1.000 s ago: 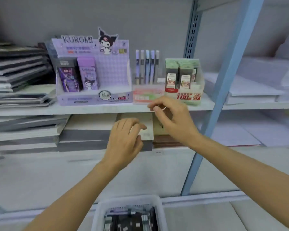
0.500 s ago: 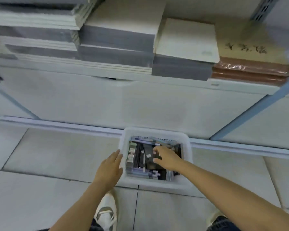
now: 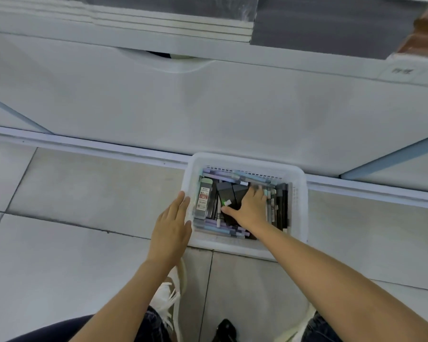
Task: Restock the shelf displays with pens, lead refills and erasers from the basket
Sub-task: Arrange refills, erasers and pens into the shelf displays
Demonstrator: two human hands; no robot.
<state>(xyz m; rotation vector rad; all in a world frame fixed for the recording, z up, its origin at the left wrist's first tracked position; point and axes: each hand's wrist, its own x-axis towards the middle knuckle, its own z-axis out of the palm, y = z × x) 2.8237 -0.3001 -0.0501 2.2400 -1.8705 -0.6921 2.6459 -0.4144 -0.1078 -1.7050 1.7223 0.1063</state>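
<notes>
L hand (image 3: 172,225) flat vs white basket (image 3: 245,159) rim; R hand (image 3: 251,208) spread over dark packs (image 3: 229,191), grip unclear. Risk: loose pens (image 3: 221,229) snag, spill on lift.

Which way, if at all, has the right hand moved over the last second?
Yes, downward. It was up at the shelf edge, well above the white plastic basket; now the right hand is inside that basket, on black rectangular packs.
</notes>
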